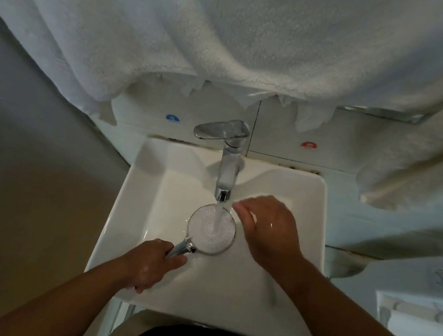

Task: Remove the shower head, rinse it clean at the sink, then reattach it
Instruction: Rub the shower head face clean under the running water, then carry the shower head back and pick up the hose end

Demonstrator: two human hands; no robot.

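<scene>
Head view: the shower head lies over the bowl of the sink, face up, right under the spout of the tap. Water falls straight onto its round face, which looks white with froth. The left hand is closed around the handle, low down, just behind the neck where the chrome stem meets the round face. The right hand is beside the face on its right rim, fingers loosely curled and holding nothing; its fingertips sit near the stream, and whether they touch the rim I cannot tell. A white towel hangs above the tap.

The shower head looks rigid and likely light, since one hand holds it level. Wet chrome is probably slippery, so the handle is the right place to grip, fingers wrapped fully round. The face is best steadied by its rim, not pressed on the nozzles. A slip would knock it against the ceramic.
</scene>
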